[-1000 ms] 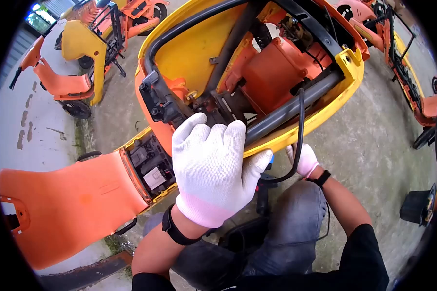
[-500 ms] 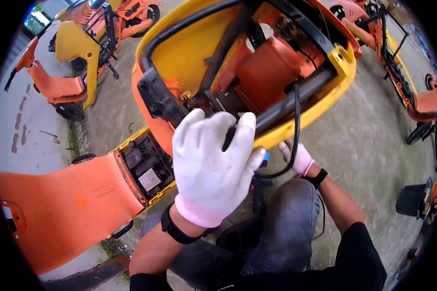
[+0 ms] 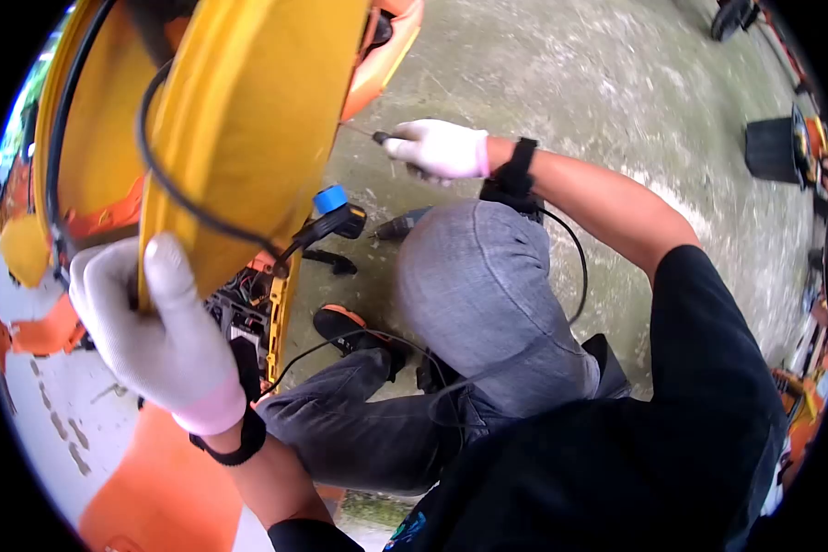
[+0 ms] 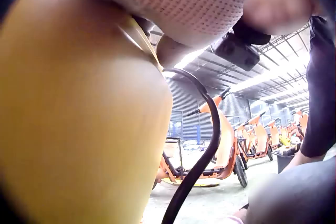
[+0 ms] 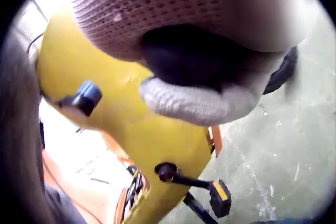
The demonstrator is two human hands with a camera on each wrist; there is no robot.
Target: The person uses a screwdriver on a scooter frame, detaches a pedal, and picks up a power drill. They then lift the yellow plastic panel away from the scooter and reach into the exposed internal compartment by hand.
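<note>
My white-gloved left hand [image 3: 161, 336] grips the rim of the yellow body panel [image 3: 258, 110], with the thumb on the outer face. The same hand [image 4: 184, 3] is at the top of the left wrist view, above the panel [image 4: 79, 113]. A black cable [image 3: 170, 189] loops over the panel. My right hand [image 3: 442, 150] holds a tool by its dark handle [image 3: 381, 138]; its thin shaft points toward the panel's lower edge. In the right wrist view, the curled fingers of that hand [image 5: 194, 100] wrap the black handle [image 5: 184, 56]; its tip is hidden.
A blue-capped part [image 3: 329, 200] and a pedal [image 5: 220, 198] stick out beside the panel. A power tool [image 3: 400, 225] lies near my knee. Another cable [image 3: 580, 267] runs around my legs. A black bucket [image 3: 775, 149] stands at the right, and parked scooters [image 4: 226, 140] stand beyond.
The head view has swung right, so the panel appears farther left. The left hand has closed around the rim. The right hand, partly hidden before, now shows with the dark-handled tool.
</note>
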